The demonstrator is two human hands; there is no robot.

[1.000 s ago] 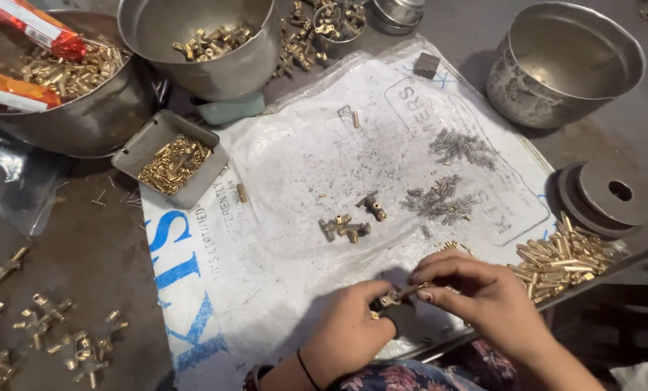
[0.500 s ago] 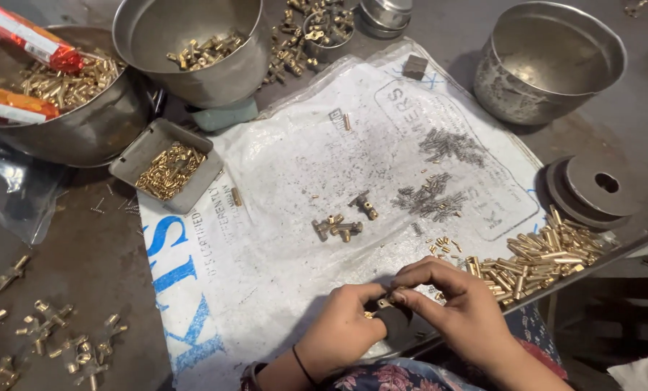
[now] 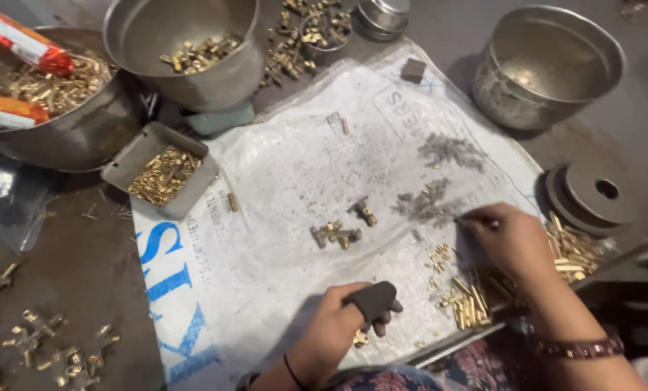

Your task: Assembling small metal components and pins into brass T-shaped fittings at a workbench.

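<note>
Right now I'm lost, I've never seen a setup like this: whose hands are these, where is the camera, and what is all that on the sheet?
There is one view, from a camera on the person's head, looking down at their own bare hands. The left hand, with a dark cover on one finger, holds a small brass part. The right hand reaches toward a patch of grey shavings on the white plastic sheet. Beside the right hand lies a heap of brass pins. A few assembled brass fittings sit mid-sheet. Metal bowls and a small tray of brass pieces stand around.
</note>
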